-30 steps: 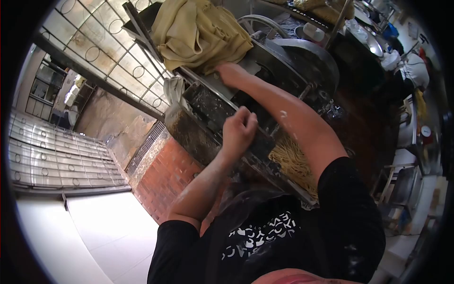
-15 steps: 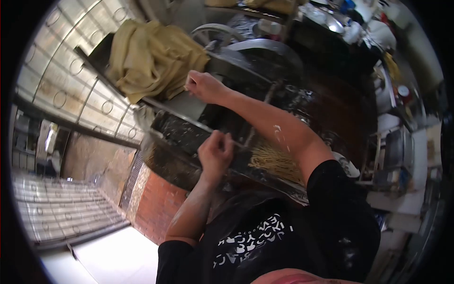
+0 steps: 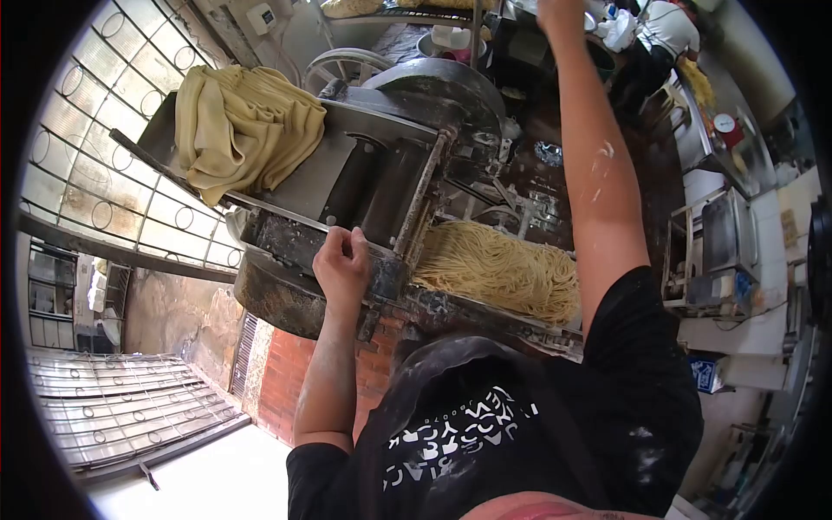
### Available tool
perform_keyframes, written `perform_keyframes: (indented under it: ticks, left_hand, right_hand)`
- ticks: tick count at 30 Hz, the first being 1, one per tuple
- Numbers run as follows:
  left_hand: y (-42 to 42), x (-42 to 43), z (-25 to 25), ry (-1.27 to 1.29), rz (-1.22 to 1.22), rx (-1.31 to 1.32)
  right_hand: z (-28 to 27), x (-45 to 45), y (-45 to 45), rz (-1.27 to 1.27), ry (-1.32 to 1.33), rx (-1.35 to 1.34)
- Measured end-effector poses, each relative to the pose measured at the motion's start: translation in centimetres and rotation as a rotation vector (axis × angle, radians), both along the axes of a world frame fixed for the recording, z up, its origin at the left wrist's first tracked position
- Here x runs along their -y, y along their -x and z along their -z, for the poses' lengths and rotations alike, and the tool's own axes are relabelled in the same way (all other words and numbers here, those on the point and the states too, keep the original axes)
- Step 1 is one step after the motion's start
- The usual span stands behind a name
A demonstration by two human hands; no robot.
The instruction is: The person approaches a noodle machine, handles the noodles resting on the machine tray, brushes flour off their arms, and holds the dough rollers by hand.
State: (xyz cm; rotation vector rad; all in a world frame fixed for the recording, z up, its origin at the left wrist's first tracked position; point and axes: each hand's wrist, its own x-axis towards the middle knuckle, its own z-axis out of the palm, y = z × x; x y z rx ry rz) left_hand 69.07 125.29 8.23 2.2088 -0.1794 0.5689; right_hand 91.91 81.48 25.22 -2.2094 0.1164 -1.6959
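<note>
My left hand (image 3: 342, 267) is closed at the near side of the machine (image 3: 286, 238), beside its dark rollers (image 3: 373, 186); what its curled fingers hold, if anything, is hidden. My right arm reaches up past the machine, and the right hand (image 3: 556, 10) is cut off by the top edge, its fingers out of sight. A folded pile of yellowish dough sheet (image 3: 247, 130) lies on the metal feed tray (image 3: 325, 130) at the upper left. Thin cut noodles (image 3: 498, 270) fill a long tray right of the rollers.
A large dark wheel guard (image 3: 442, 87) and a spoked wheel (image 3: 342, 69) stand behind the machine. Another person in a white top (image 3: 672, 30) bends at the upper right near a counter (image 3: 706, 130). A metal rack (image 3: 724, 243) stands at the right, a barred window (image 3: 113, 113) at the left.
My right hand has left the dough pile and swung up and right to the top edge. My left hand stays closed by the machine. The view has shifted, showing more rollers and noodles.
</note>
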Motion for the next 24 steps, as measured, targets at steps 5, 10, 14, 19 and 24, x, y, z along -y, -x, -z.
perform_keyframes:
  ticks: [5, 10, 14, 19, 24]
  left_hand:
    - [-0.2, -0.3, 0.6, 0.022, -0.045, 0.016]
    - [-0.5, 0.0, 0.1, -0.006, -0.041, 0.017]
    - [-0.2, 0.2, 0.0, -0.001, -0.048, -0.005]
    - [-0.1, -0.1, 0.1, 0.063, 0.011, -0.014]
    - [0.0, -1.3, -0.9, 0.231, 0.084, -0.121]
  right_hand:
    - [16.3, -2.3, 5.9, -0.251, -0.23, -0.206]
    - [15.0, -15.3, 15.1, -0.668, -0.22, -0.193]
    - [16.2, -21.0, 14.2, -0.854, -0.173, -0.214]
    - [21.1, -24.4, 13.9, -0.771, -0.066, -0.417]
    - [21.8, -25.2, 11.4, -0.633, 0.099, -0.503]
